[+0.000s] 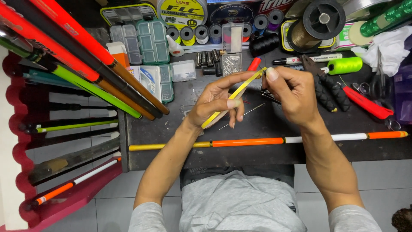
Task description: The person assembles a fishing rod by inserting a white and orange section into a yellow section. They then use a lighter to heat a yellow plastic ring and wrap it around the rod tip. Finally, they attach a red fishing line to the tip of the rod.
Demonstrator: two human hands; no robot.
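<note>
A person seated at a dark workbench (266,154) holds a thin yellow strip (234,95) between both bare hands, seen from above. The strip runs on a slant, from lower left near the left wrist up to the right, just above the bench.

The left hand (214,103) lies under and around the lower half of the strip, its fingers curled loosely over it, the thumb resting along its edge. The right hand (292,94) pinches the upper end, thumb and forefinger pressed together on the tip. A slim dark tool (270,96) sticks out from under the right palm; how it is held cannot be told.

A thin needle-like wire (242,116) lies on the bench below the hands. Nearer the person, a long rod (266,140) banded in yellow, orange and white lies across the bench, apart from both hands.

Beyond the hands sit spools of thread (214,32), clear compartment boxes (146,43), a black marker (307,59), a red-handled tool (365,103) and a bright green spool (343,65). At the left, coloured rods (77,60) rest in a red rack (17,141), their ends cut off by the frame. The lower end of the strip is hidden behind the left hand.
</note>
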